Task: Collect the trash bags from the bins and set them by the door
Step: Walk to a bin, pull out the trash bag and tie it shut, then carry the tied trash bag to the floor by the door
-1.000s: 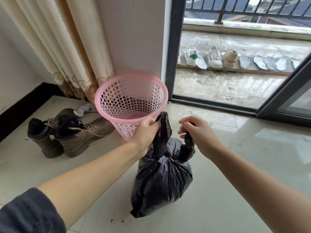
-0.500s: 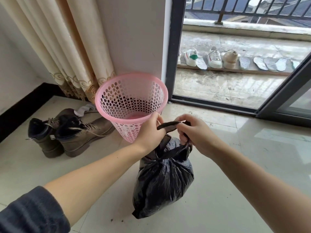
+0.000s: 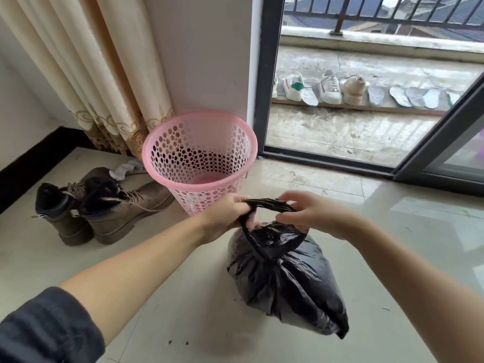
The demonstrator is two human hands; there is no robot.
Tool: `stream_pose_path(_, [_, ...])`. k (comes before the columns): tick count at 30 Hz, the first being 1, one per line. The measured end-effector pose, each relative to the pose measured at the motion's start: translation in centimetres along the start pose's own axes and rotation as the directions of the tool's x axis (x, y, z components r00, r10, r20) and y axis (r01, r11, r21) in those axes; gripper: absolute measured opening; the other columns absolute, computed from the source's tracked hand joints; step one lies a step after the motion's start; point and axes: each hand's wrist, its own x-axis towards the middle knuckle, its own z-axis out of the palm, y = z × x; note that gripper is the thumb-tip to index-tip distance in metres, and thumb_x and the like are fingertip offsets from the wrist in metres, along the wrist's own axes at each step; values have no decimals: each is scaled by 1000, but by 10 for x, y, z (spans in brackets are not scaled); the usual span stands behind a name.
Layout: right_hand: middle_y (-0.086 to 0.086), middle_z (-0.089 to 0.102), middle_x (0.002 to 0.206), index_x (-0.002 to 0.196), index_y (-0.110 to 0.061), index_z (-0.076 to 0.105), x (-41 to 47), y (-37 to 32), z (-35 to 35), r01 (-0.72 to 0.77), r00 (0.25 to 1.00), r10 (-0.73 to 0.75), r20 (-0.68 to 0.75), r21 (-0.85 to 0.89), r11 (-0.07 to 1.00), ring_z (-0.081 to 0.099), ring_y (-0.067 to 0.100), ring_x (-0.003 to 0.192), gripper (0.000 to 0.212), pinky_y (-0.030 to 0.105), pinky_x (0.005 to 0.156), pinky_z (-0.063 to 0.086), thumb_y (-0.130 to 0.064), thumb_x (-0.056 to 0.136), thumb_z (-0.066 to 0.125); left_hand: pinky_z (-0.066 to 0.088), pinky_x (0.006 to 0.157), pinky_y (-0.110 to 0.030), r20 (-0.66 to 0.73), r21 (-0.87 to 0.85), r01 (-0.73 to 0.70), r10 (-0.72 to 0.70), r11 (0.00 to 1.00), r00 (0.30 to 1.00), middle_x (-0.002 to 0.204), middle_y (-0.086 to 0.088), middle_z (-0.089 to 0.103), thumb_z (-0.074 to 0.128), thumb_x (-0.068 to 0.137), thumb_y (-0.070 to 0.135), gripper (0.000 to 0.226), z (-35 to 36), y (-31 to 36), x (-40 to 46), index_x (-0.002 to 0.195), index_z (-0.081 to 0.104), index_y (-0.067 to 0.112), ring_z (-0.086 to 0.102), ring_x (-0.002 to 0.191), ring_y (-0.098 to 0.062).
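A full black trash bag (image 3: pixel 285 286) hangs just above the tiled floor, its two handles drawn together into a loop at the top. My left hand (image 3: pixel 227 213) grips the left end of that loop. My right hand (image 3: pixel 309 213) pinches the right end, fingers curled over the plastic. Behind the hands stands a pink perforated bin (image 3: pixel 199 163) with no bag in it, upright against the wall by the balcony door (image 3: pixel 264 79).
A pair of brown boots (image 3: pixel 104 205) and a white sock lie left of the bin. A cream curtain (image 3: pixel 99 64) hangs at the back left. The sliding door frame (image 3: pixel 434 150) stands open to a balcony with several shoes and insoles. Small crumbs dot the floor.
The bag's two handles, held apart a second ago, have been brought together into one loop. The bag has swung right and tilted, its bottom lifting off the floor.
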Motion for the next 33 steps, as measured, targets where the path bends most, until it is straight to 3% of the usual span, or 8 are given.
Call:
stream_pose_path(3, [-2, 53, 66, 82, -10, 60, 9, 23, 11, -6, 999, 0, -38, -157, 988, 46, 14, 62, 19, 29, 62, 34, -28, 89, 59, 53, 83, -37, 176, -146, 87, -61, 985, 982, 49, 1, 35, 37, 91, 12, 21, 0, -2, -3, 75, 51, 9, 34, 47, -14])
stream_pose_path(6, [-1, 51, 64, 77, -8, 60, 15, 47, 21, -10, 997, -4, -76, -189, 982, 44, 15, 62, 20, 29, 60, 31, -24, 88, 61, 49, 70, -31, 233, 221, 102, -154, 970, 960, 54, 5, 37, 48, 96, 37, 25, 3, -15, 3, 81, 57, 19, 34, 49, -12])
stream_pose_path(9, [-8, 49, 60, 71, -16, 59, 17, 65, 32, -9, 998, -4, -57, -235, 972, 40, 10, 55, 18, 21, 53, 30, -25, 87, 63, 48, 70, -33, 157, 615, 0, -122, 788, 980, 71, 3, 55, 49, 95, 41, 29, 9, -37, 14, 83, 60, 17, 52, 65, -15])
stream_pose_path(12, [-10, 52, 62, 71, -26, 55, 17, 69, 39, 27, 999, -40, -32, -321, 947, 45, 8, 54, 19, 18, 52, 33, -26, 89, 60, 46, 77, -35, 124, 718, -77, -18, 692, 992, 90, -4, 67, 48, 97, 37, 31, 6, -62, 23, 98, 65, 12, 61, 84, -21])
stream_pose_path(16, [-1, 58, 78, 92, -13, 61, 3, 60, 38, 37, 994, -87, -67, -540, 841, 53, 21, 70, 17, 28, 60, 35, -28, 91, 55, 41, 72, -34, 88, 790, -77, 12, 608, 996, 94, -9, 66, 47, 96, 40, 31, 9, -58, 13, 97, 62, 13, 59, 89, -27])
stream_pose_path(21, [6, 61, 93, 93, -11, 57, -42, 4, 2, 36, 999, -52, -11, -580, 814, 58, 27, 85, 20, 28, 61, 32, -31, 93, 50, 47, 73, -41, 98, 834, -52, -54, 549, 994, 92, -13, 67, 46, 94, 43, 30, 20, 10, -21, 94, 57, 15, 61, 88, -33])
stream_pose_path(29, [8, 61, 91, 90, -11, 55, -141, -118, -89, 11, 999, 15, 43, -560, 829, 58, 28, 83, 24, 32, 61, 37, -34, 94, 48, 48, 76, -45, 133, 844, -57, -105, 534, 986, 92, -13, 67, 46, 94, 41, 24, 46, 176, -86, 82, 46, 20, 61, 89, -34])
stream_pose_path(33, [8, 62, 92, 94, -10, 56, -195, -188, -135, -41, 998, 58, 14, -541, 840, 47, 22, 74, 25, 30, 62, 34, -34, 95, 47, 48, 75, -43, 164, 851, -73, -131, 519, 978, 94, -11, 67, 45, 94, 40, 25, 57, 271, -123, 86, 53, 18, 61, 88, -31])
